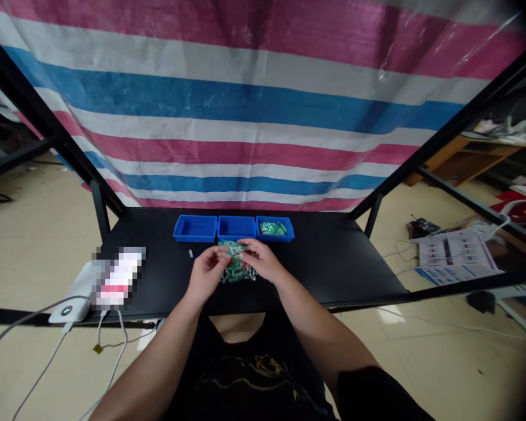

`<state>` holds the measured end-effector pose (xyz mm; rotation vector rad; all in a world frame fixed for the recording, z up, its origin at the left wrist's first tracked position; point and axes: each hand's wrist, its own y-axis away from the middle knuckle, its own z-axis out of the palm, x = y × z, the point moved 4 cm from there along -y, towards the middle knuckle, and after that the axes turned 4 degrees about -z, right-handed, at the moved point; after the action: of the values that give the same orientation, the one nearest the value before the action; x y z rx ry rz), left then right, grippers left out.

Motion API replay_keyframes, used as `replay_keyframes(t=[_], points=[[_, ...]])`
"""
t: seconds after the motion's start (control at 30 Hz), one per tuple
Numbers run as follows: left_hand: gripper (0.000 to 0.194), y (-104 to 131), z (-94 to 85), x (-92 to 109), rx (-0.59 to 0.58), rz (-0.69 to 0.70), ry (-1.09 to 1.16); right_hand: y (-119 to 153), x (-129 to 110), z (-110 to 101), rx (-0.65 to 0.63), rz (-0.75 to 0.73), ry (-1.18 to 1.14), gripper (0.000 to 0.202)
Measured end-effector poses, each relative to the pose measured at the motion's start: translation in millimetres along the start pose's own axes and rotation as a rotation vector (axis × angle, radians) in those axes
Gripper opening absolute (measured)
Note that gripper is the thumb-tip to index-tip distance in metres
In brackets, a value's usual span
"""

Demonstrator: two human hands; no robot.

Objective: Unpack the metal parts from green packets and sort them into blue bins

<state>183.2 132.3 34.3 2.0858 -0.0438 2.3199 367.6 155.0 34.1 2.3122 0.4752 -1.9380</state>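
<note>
Between my two hands is a small clear bag [234,249] with green pieces in it. My left hand [209,270] pinches the bag's left side with closed fingers. On its right side, the fingers of my right hand [262,260] are closed on the same bag. Just below lies a pile of small green and silvery pieces [237,273] on the black table [328,257], partly hidden by the hands. Three blue trays stand in a row behind: the left tray [196,238] and middle tray [236,236] show no contents, and the right tray [275,238] holds green bagged pieces [272,228].
One small silvery piece [191,254] lies left of my hands. At the table's left edge are a white power bank [72,298] and a blurred-out phone [121,275] with cables. A striped sheet [245,105] hangs behind, between black frame posts.
</note>
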Motion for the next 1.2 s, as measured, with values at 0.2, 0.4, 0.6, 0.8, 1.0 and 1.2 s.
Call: replay_keyframes(t=[0.2,0.4,0.6,0.8,1.0,1.2], points=[[0.042,-6.1,-1.9,-11.6,0.063,0.279,-0.833,6.9,-11.8,-82.6,0.652,-0.180,0.496,0.028],[0.039,-18.0,-7.4,-29.2,0.123,0.157,-1.146,-5.6,-11.2,-169.4,0.900,-0.171,0.809,0.031],[0.032,-25.7,-7.4,-27.7,0.182,0.087,-1.214,-33.9,17.6,-168.2,0.500,0.092,0.923,0.015],[0.023,-25.7,-12.3,-15.8,0.235,0.116,-1.168,-15.0,7.9,-146.1,0.550,0.007,0.890,0.018],[0.025,-9.9,5.2,15.7,0.190,0.333,-0.982,7.4,-40.4,-64.7,0.155,-0.342,0.615,0.048],[0.035,-11.1,21.8,9.9,0.056,0.335,-1.012,3.9,-22.1,-43.2,0.119,-0.215,0.417,0.022]])
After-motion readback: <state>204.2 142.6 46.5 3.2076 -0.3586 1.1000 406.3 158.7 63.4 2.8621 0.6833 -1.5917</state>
